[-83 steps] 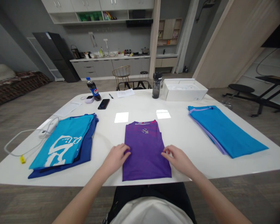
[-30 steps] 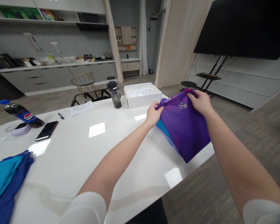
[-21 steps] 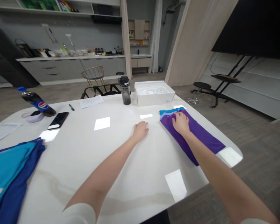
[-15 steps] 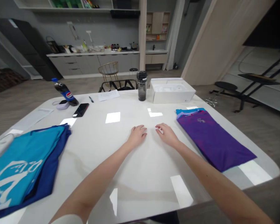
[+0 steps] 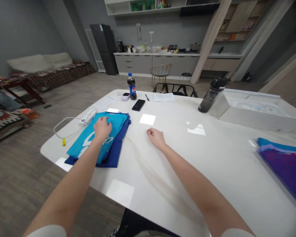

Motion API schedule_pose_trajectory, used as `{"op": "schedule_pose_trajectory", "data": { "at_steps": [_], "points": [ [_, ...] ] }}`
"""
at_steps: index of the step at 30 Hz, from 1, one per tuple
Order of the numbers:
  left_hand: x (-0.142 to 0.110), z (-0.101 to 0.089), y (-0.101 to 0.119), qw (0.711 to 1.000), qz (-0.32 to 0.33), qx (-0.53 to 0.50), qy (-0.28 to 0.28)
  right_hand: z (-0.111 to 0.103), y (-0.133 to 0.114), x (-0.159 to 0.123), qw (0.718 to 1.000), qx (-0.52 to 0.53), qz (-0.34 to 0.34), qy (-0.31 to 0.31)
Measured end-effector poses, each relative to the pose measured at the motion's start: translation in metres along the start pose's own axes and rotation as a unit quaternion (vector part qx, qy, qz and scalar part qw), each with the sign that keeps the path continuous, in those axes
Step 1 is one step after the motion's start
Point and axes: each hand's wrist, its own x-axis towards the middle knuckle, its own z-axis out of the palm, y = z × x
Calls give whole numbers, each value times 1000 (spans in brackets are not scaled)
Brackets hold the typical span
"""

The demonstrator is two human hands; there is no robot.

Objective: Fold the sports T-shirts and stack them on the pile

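My left hand (image 5: 103,129) is over the folded bright-blue T-shirt (image 5: 119,120) with white lettering, fingers bent and apart; whether it touches the cloth I cannot tell. Under that shirt lies a folded dark-blue garment (image 5: 118,149), sticking out along the right side and front. My right hand (image 5: 156,137) is above the white table (image 5: 172,171), to the right of the pile, its fingers curled in with nothing seen in them. At the right edge of the view lies a second folded pile, a purple shirt (image 5: 283,168) over a blue one (image 5: 271,144).
Behind the blue pile are a phone (image 5: 138,105), a cola bottle (image 5: 132,87), a pen (image 5: 147,97) and paper sheets (image 5: 164,97). A white power strip with its cable (image 5: 87,117) lies left. A dark drink bottle (image 5: 212,96) and white box (image 5: 251,113) stand back right.
The view has swung to the left. My left hand has moved from mid-table to over the blue pile. My right hand has also shifted left, its fingers now curled more.
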Motion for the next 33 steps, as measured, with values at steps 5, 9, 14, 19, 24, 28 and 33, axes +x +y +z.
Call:
{"op": "schedule_pose_trajectory", "data": {
  "at_steps": [5,9,14,19,24,28,33],
  "points": [
    [10,7,-46,997,-43,11,-60,18,-9,2,994,-97,-46,29],
    [7,10,-48,999,-30,-22,-17,19,-5,0,993,-104,-54,31],
    [3,-2,-43,992,-50,-101,53,16,-5,-1,996,-65,-44,42],
    [2,-31,-11,975,-35,-175,132,10,1,-17,997,54,-47,42],
    [-17,-63,82,960,82,-239,120,-8,5,-42,981,179,-62,27],
    [-66,-68,178,908,260,-327,-37,-47,6,-45,964,251,-58,62],
    [-130,-44,252,769,396,-447,-226,-106,40,-69,970,219,-84,70]
  ]
}}
